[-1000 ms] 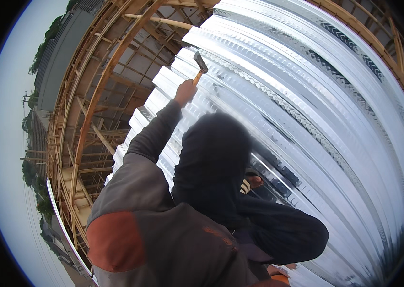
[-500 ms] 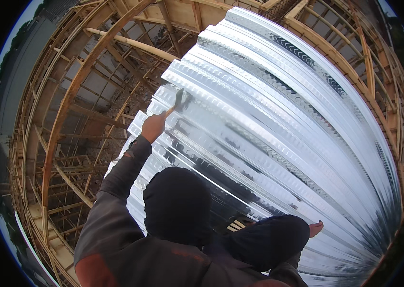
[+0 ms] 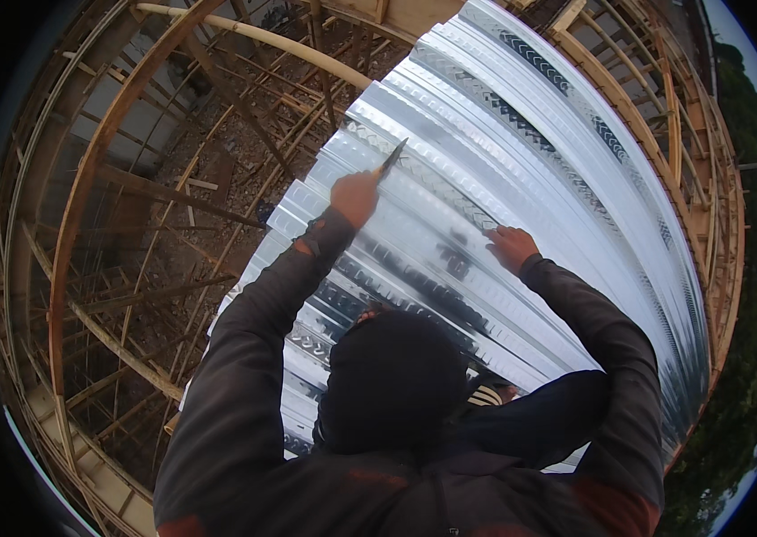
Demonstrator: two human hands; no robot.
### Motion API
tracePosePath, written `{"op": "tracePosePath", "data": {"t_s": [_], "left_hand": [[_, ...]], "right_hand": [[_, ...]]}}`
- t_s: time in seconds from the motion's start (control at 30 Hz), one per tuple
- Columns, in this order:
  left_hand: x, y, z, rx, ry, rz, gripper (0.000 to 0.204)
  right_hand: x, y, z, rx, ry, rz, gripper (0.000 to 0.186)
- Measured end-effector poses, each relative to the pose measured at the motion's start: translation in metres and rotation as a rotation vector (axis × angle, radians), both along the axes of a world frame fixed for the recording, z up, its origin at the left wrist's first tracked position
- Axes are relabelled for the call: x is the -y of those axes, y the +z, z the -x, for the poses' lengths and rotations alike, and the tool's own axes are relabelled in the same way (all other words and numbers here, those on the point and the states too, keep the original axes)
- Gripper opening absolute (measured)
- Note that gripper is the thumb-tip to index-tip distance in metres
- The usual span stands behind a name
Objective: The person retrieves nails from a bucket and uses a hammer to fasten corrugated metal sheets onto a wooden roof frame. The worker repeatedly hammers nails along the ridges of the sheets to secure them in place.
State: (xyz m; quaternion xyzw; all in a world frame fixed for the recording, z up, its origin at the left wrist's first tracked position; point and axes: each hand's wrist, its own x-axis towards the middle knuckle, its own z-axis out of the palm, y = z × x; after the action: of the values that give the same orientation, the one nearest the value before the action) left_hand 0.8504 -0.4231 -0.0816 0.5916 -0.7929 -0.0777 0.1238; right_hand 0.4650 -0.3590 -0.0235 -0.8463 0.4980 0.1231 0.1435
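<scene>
My left hand (image 3: 355, 198) is closed round the light wooden handle of a hammer (image 3: 393, 157), whose grey metal head lies just above the shiny corrugated metal sheet (image 3: 432, 143). To the right, my right hand (image 3: 513, 248) rests on the sheet with its fingers bent together at a raised rib. Anything pinched between those fingertips is too small to make out. Both arms reach forward in dark sleeves. Between them my raised knee (image 3: 396, 380) in black cloth hides part of the sheet, and my other leg (image 3: 530, 416) is folded to its right.
Left of the sheet's stepped edge there is a deep drop with timber poles (image 3: 208, 242) and rubble ground below. A curved wooden beam (image 3: 101, 170) runs along the left. Timber formwork (image 3: 665, 134) borders the right side, with trees (image 3: 741, 116) beyond.
My right hand has come forward from beside my folded leg onto the sheet. The left hand with the hammer is turned differently, its head now pointing up and right. The view has shifted.
</scene>
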Motion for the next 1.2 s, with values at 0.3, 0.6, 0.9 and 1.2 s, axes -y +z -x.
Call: {"op": "tracePosePath", "data": {"t_s": [0.3, 0.6, 0.9, 1.2], "left_hand": [[-0.01, -0.003, -0.014, -0.143, 0.046, -0.045, 0.015], [-0.012, 0.017, -0.048, -0.216, -0.015, -0.32, 0.039], [-0.003, 0.075, -0.013, -0.067, -0.296, -0.188, 0.045], [0.006, 0.014, 0.006, 0.032, -0.32, -0.154, 0.042]], "right_hand": [[0.034, -0.106, -0.152, 0.043, -0.4, -0.04, 0.043], [0.019, -0.123, -0.162, 0.103, -0.56, 0.071, 0.042], [-0.007, -0.147, -0.168, 0.316, -0.956, 0.274, 0.039], [-0.003, -0.127, -0.174, 0.388, -0.93, 0.249, 0.032]]}}
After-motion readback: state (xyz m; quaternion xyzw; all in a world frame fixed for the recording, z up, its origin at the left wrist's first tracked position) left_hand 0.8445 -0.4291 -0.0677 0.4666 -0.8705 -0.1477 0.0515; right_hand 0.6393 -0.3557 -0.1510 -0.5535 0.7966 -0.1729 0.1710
